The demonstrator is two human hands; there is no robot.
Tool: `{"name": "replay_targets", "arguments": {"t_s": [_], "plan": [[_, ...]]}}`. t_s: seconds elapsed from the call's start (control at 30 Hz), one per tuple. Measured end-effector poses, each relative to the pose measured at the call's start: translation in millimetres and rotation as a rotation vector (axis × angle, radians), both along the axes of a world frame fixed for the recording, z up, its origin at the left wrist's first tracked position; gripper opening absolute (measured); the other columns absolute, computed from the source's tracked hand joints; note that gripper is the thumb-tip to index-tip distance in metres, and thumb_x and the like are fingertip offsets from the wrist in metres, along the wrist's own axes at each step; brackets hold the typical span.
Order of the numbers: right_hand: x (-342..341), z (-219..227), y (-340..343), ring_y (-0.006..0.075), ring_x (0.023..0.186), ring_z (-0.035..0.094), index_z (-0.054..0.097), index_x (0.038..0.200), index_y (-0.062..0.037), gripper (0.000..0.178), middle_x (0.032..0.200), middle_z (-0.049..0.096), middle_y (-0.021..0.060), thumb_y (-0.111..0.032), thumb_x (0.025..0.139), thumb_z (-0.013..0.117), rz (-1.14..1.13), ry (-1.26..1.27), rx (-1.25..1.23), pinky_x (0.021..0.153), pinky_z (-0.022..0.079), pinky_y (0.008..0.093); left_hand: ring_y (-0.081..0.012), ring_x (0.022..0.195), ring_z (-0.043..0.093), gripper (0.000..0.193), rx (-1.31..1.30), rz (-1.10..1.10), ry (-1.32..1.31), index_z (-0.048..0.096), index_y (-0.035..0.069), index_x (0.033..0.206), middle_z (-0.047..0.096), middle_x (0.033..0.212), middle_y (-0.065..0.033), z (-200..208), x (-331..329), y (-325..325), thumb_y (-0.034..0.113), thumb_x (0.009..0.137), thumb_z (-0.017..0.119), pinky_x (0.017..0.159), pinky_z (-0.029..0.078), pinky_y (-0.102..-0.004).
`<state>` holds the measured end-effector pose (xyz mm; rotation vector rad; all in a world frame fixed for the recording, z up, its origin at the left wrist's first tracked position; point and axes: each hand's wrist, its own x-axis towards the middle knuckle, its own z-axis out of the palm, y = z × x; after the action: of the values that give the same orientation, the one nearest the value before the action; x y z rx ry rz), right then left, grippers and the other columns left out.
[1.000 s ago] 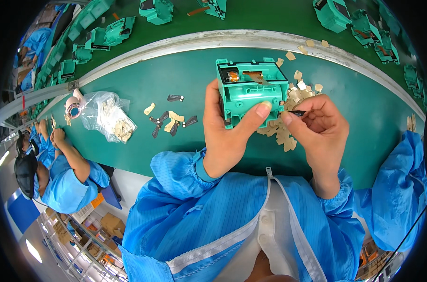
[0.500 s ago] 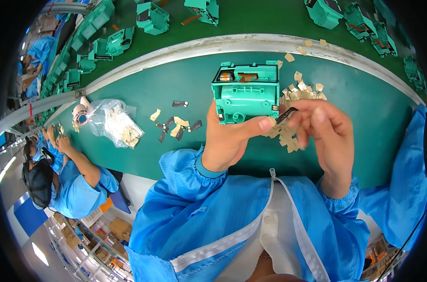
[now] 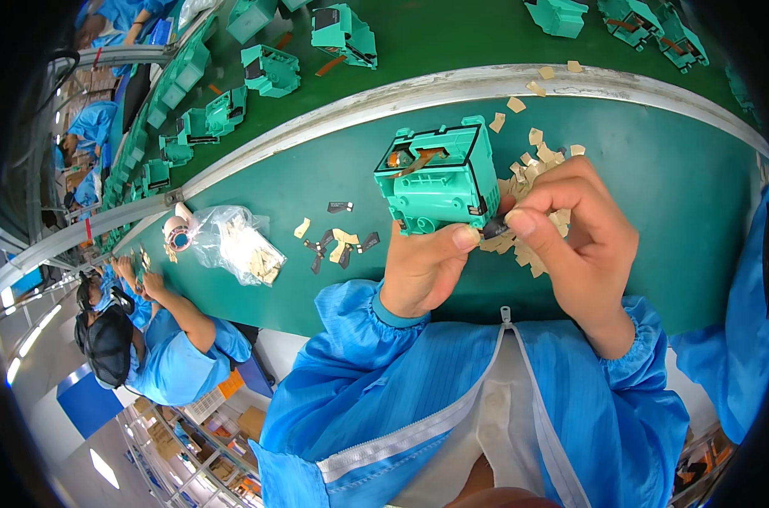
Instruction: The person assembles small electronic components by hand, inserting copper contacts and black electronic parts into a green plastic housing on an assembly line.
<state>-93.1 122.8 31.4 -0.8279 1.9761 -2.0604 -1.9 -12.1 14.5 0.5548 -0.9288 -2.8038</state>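
My left hand [image 3: 427, 267] is closed round a green plastic housing [image 3: 442, 188], its thumb along the lower edge. The housing is tilted, and an orange-brown flat flex cable [image 3: 420, 162] lies across its open top beside a shiny round part. In my right hand [image 3: 577, 241], thumb and forefinger pinch a small black strip [image 3: 495, 227] against the housing's lower right corner. The fingers partly cover the strip. Cream paper pieces [image 3: 532, 254] lie in a heap beneath and behind my right hand. Several more black strips [image 3: 321, 245] are on the green table left of my hands, mixed with paper pieces.
A clear plastic bag [image 3: 239, 245] of pale pieces lies at the left beside a tape roll [image 3: 179, 235]. Beyond a metal rail [image 3: 342, 103], several green housings [image 3: 270, 71] stand on a green belt. A co-worker in blue [image 3: 177, 339] sits at the left.
My right hand has brought the black strip against the housing's lower right corner. The housing has turned and tilted in my left hand. The whole view has shifted slightly.
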Motion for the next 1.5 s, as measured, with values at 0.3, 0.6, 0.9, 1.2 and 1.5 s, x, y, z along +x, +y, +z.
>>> {"name": "replay_targets", "arguments": {"t_s": [0.3, 0.6, 0.9, 1.2, 1.5], "plan": [[7.0, 0.8, -5.7, 0.0135, 0.064, 0.047, 0.062, 0.075, -0.0021, 0.009, 0.070, 0.054, 0.0042, 0.001, 0.072, 0.070, -0.058, -0.072, -0.018, 0.057, 0.036, 0.0253, -0.0190, 0.097, 0.060, 0.067, 0.348, -0.111, 0.019, 0.033, 0.006, 0.132, 0.054, 0.115, -0.0096, -17.7, 8.4, 2.8, 0.019, 0.079, 0.072, 0.082, 0.055, -0.0293], [8.4, 0.8, -6.6, 0.0147, 0.062, 0.048, 0.062, 0.074, -0.0027, 0.011, 0.068, 0.054, 0.0043, 0.002, 0.069, 0.071, -0.089, 0.047, 0.038, 0.056, 0.036, 0.0263, -0.0169, 0.106, 0.058, 0.035, 0.480, -0.186, 0.223, 0.054, 0.008, 0.117, 0.058, 0.117, -0.0059, -24.5, 4.4, 2.1, 0.020, 0.086, 0.064, 0.088, 0.053, -0.0273], [6.2, 2.1, -1.9, 0.0120, 0.068, 0.051, 0.061, 0.079, -0.0005, 0.008, 0.076, 0.055, 0.0052, 0.002, 0.076, 0.068, -0.018, 0.070, 0.104, 0.063, 0.039, 0.0235, -0.0175, 0.108, 0.057, 0.037, 0.518, -0.187, 0.191, 0.055, 0.009, 0.117, 0.057, 0.118, -0.0059, -26.2, 4.0, 1.4, 0.018, 0.083, 0.066, 0.088, 0.054, -0.0280], [7.0, 0.3, -4.7, 0.0124, 0.063, 0.048, 0.062, 0.076, -0.0018, 0.012, 0.071, 0.054, 0.0032, 0.000, 0.070, 0.072, -0.075, 0.074, 0.077, 0.057, 0.037, 0.0248, -0.0217, 0.109, 0.056, 0.040, 0.559, -0.178, 0.200, 0.053, 0.006, 0.118, 0.055, 0.119, -0.0096, -28.2, 6.3, 2.4, 0.018, 0.083, 0.067, 0.090, 0.053, -0.0285], [0.2, 5.3, -4.4, 0.0045, 0.066, 0.041, 0.059, 0.076, -0.0019, 0.017, 0.075, 0.047, -0.0023, -0.012, 0.077, 0.072, -0.054, -0.574, -0.047, 0.058, 0.035, 0.0194, -0.0270, 0.105, 0.056, 0.056, 0.407, -0.185, 0.164, 0.044, 0.004, 0.126, 0.054, 0.118, -0.0107, -22.7, 2.2, 1.1, 0.023, 0.080, 0.070, 0.087, 0.054, -0.0279]]}}
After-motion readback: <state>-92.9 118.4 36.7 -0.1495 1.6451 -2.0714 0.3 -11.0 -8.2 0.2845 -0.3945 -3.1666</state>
